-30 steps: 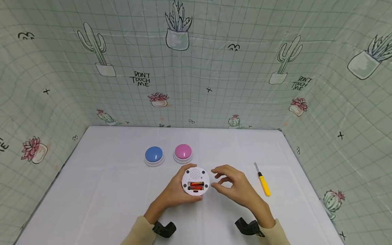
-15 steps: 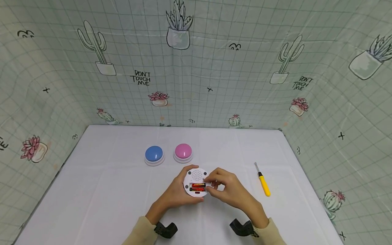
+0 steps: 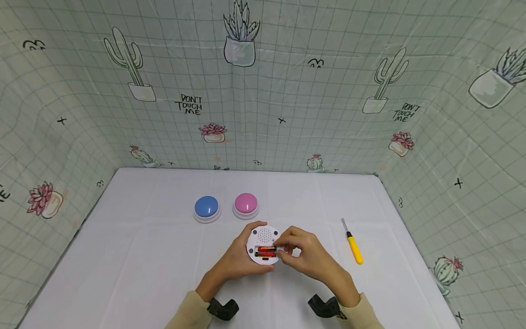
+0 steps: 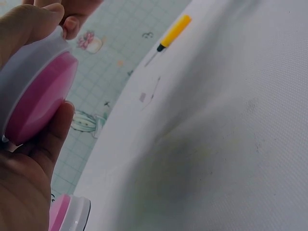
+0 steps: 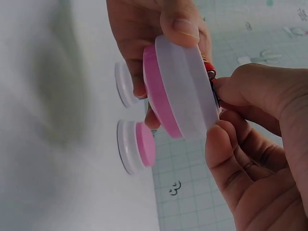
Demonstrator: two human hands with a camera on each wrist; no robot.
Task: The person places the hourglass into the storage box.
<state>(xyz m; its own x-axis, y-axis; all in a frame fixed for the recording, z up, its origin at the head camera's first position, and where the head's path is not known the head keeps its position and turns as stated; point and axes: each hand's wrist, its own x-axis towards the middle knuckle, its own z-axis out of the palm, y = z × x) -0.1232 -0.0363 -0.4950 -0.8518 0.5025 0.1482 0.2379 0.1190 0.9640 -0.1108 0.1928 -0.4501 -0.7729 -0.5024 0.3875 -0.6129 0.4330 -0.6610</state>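
Observation:
In my left hand (image 3: 238, 256) I grip a round white-based push button (image 3: 263, 235), its speaker holes and battery bay turned toward me. Its pink dome (image 4: 45, 101) faces away, against the left fingers. Two red and black batteries (image 3: 265, 254) lie side by side in the uncovered bay. One battery's end (image 5: 211, 73) stands above the base's rim. My right hand (image 3: 302, 249) comes in from the right, its thumb and forefinger pinching at the end of a battery. The right thumb tip (image 5: 224, 91) covers part of it.
On the white table (image 3: 144, 237) behind the hands stand a blue-domed button (image 3: 207, 207) and a pink-domed button (image 3: 245, 204). A yellow-handled screwdriver (image 3: 354, 249) lies to the right. Patterned cloth (image 3: 267, 82) hangs around the table's back and sides.
My right hand, earlier apart from the button with spread fingers, has moved left onto the battery bay. The left hand with the button has shifted slightly right.

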